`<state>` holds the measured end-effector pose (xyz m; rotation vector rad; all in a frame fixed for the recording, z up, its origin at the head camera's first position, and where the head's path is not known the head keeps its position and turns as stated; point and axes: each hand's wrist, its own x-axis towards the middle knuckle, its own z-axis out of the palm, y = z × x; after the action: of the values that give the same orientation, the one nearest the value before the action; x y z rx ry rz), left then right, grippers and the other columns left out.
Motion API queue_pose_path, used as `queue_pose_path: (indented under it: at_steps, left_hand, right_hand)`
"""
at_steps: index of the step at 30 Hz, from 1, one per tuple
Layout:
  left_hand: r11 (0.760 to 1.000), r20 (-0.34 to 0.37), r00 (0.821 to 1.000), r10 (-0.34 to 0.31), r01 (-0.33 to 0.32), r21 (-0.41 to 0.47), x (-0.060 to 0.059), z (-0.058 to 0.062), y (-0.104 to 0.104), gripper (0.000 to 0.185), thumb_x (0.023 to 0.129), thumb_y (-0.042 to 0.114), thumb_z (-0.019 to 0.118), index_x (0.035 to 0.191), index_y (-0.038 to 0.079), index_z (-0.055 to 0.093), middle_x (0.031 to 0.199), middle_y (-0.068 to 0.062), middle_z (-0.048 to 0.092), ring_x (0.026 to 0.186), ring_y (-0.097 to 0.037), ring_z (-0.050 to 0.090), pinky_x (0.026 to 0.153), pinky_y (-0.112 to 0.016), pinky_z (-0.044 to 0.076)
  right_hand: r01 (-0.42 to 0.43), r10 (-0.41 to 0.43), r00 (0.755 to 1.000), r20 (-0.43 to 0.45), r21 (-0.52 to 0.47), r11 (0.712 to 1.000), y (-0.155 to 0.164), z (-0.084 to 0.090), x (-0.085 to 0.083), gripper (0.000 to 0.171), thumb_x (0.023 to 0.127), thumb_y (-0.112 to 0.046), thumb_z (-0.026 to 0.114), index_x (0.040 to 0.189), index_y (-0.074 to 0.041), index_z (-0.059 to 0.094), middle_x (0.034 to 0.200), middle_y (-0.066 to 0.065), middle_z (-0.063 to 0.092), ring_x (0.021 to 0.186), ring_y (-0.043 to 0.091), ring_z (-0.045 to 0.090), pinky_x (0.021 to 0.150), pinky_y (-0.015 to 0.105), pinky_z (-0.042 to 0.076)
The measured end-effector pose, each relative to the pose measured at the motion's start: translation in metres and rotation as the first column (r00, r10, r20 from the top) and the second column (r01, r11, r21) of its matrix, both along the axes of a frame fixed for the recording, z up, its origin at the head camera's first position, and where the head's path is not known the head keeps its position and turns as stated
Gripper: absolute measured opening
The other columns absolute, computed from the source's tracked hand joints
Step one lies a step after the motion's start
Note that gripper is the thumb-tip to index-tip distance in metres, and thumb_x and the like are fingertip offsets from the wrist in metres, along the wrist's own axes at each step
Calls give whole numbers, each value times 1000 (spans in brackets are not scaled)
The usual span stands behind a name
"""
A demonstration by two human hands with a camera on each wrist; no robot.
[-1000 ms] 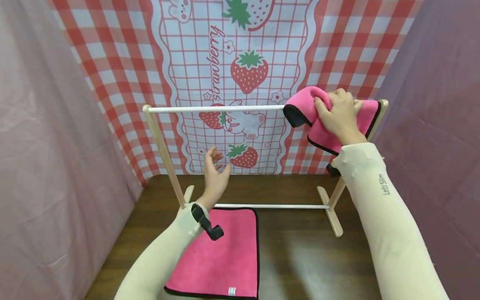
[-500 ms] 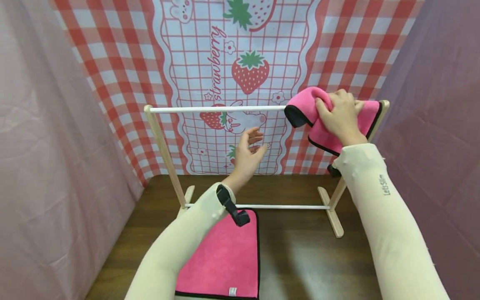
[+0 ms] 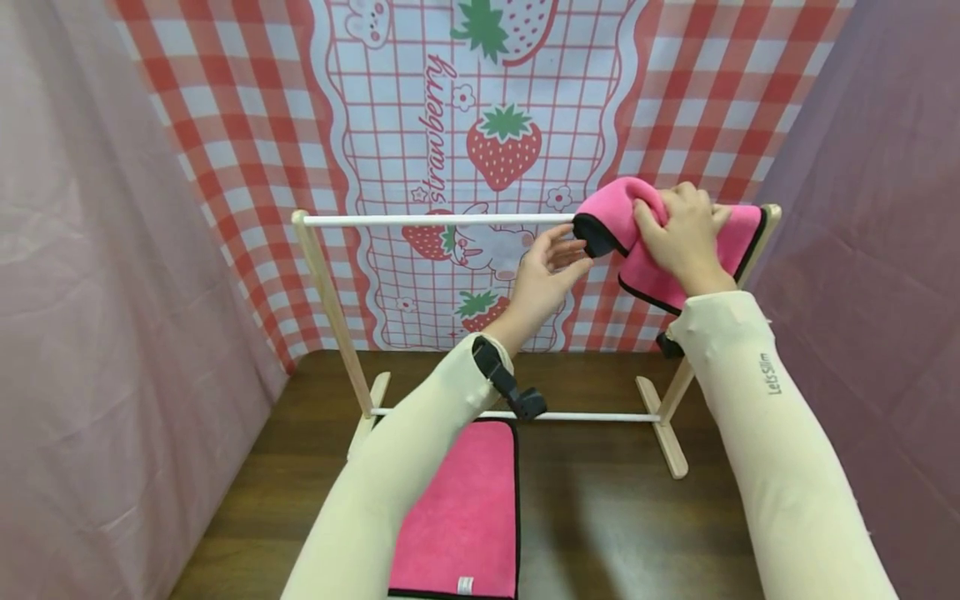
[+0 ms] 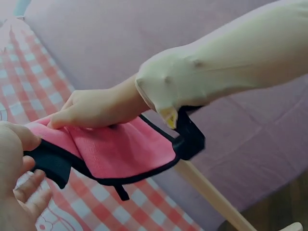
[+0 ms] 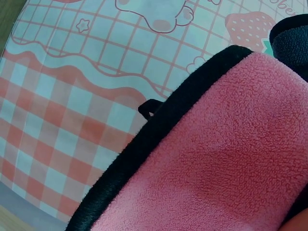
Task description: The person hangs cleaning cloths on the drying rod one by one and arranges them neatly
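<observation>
A pink towel (image 3: 611,208) with black edging hangs over the right part of the rack's white top bar (image 3: 435,220). My right hand (image 3: 684,237) grips it from above, thumb pressed into a fold. The towel's left end curls over and shows a dark underside (image 4: 50,166). My left hand (image 3: 551,271) is at that curled corner, fingers spread and slightly bent, fingertips right at the black edge. In the left wrist view the left thumb and fingers (image 4: 36,202) stand apart beside the dark flap. The right wrist view is mostly filled by the towel's fleecy pink face (image 5: 226,139).
A second pink towel (image 3: 465,508) with black edging lies flat on the brown wooden table (image 3: 600,517), partly behind my left sleeve. The rack has wooden side posts (image 3: 330,308) and a white lower bar (image 3: 592,416). A strawberry-print checked cloth (image 3: 247,142) hangs behind; pink curtains (image 3: 97,292) flank both sides.
My left hand has moved right and up, from beside the left post to the towel's curled corner. My right hand keeps its grip in the same spot.
</observation>
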<state>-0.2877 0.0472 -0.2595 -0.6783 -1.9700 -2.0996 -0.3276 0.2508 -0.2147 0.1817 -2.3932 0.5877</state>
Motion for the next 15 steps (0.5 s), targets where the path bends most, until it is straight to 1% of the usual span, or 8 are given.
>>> queue_pose_path:
  at_steps: [3, 6, 9, 12, 15]
  left_hand:
    - [1000, 40, 999, -11, 11, 4, -2, 4, 9, 54, 94, 4, 67, 144, 6, 46, 130, -13, 62, 114, -20, 60, 87, -23, 53]
    - [1000, 61, 998, 24, -25, 17, -3, 8, 18, 53, 94, 3, 67, 143, 3, 48, 130, -14, 62, 115, -22, 61, 86, -21, 53]
    - [995, 78, 996, 42, -49, 90, -4, 11, 27, 50, 92, -1, 67, 139, -2, 51, 127, -18, 64, 114, -25, 64, 86, -20, 54]
    - [983, 89, 994, 66, -80, 166, -4, 16, 35, 46, 91, -5, 68, 134, -6, 54, 121, -22, 66, 110, -27, 66, 86, -19, 54]
    - [970, 92, 990, 111, -128, 207, -5, 21, 42, 41, 90, -5, 69, 130, -7, 58, 115, -22, 68, 104, -25, 67, 82, -18, 55]
  right_hand:
    - [0, 0, 1000, -20, -1, 1000, 0, -1, 0, 52, 99, -42, 42, 109, 4, 64, 114, 27, 53, 111, 46, 45, 102, 69, 17]
    - [-4, 4, 1000, -27, 0, 1000, 0, -1, 0, 52, 99, -42, 42, 110, 4, 65, 115, 27, 53, 111, 47, 45, 102, 69, 17]
    - [-2, 2, 1000, -30, 0, 1000, 1, 0, 1, 53, 99, -43, 43, 112, 4, 65, 115, 27, 54, 111, 47, 46, 102, 68, 17]
    - [-4, 4, 1000, -25, 3, 1000, 1, 0, 1, 53, 99, -42, 43, 114, 4, 65, 116, 27, 54, 111, 47, 46, 101, 68, 18]
    - [-7, 7, 1000, -18, 6, 1000, 2, 1, 3, 53, 99, -42, 43, 114, 5, 65, 117, 28, 54, 112, 48, 45, 101, 68, 18]
